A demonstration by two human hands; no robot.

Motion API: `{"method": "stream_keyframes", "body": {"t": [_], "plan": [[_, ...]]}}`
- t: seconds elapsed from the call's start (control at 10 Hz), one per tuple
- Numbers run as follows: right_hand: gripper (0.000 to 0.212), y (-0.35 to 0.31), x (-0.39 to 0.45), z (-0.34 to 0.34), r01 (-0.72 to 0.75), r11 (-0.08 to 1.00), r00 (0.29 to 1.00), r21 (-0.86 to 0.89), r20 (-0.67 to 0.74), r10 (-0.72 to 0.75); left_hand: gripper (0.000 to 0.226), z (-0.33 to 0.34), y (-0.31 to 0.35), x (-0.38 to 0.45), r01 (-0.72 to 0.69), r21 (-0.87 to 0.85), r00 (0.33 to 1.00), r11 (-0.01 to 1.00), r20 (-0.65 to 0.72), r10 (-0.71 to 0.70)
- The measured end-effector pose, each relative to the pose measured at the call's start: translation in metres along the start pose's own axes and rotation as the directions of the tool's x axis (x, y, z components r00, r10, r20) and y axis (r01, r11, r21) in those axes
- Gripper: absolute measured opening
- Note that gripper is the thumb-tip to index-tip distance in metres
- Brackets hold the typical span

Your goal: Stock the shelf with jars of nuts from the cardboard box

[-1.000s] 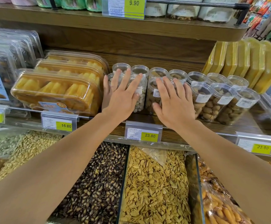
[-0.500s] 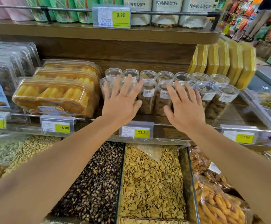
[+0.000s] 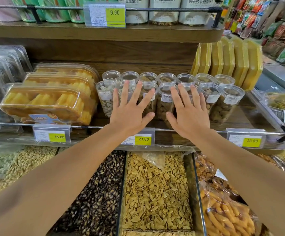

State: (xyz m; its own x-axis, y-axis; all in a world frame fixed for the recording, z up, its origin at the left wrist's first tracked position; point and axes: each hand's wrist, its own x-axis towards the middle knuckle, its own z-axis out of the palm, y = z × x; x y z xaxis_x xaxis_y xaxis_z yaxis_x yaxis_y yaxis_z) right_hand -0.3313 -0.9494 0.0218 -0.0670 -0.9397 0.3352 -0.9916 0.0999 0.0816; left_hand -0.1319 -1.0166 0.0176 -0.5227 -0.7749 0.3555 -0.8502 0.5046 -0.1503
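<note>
Two rows of clear plastic jars of nuts [image 3: 226, 103] with white labels stand on the wooden shelf [image 3: 250, 116]. My left hand [image 3: 130, 111] lies flat with spread fingers against the front jars left of centre. My right hand [image 3: 187, 113] is spread the same way against the front jars just to its right. Neither hand grips anything. The jars behind the palms are partly hidden. No cardboard box is in view.
Clear trays of yellow pastries [image 3: 46, 103] crowd the jars' left side, and upright yellow packs [image 3: 237, 62] stand behind on the right. A rail with price tags [image 3: 143, 138] fronts the shelf. Open bins of seeds [image 3: 155, 191] lie below. An upper shelf [image 3: 104, 31] overhangs.
Both hands stayed flat and spread on the front jars. The right hand slid along the row, closer to the left hand. The jar rows look straighter and closer together.
</note>
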Motion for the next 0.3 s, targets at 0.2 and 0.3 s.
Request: {"method": "stream_keyframes", "body": {"t": [0.2,0.3], "plan": [[0.073,-0.005,-0.014,-0.033,0.008,0.998,1.0,0.056,-0.03,-0.006,0.067,-0.033,-0.007,-0.018,0.0,-0.131,1.0,0.991,-0.018,-0.003],[0.07,-0.016,-0.032,-0.055,0.03,0.997,0.998,0.068,-0.058,-0.026,0.068,-0.053,-0.013,-0.044,-0.024,-0.149,0.998,0.988,-0.065,0.015]]}}
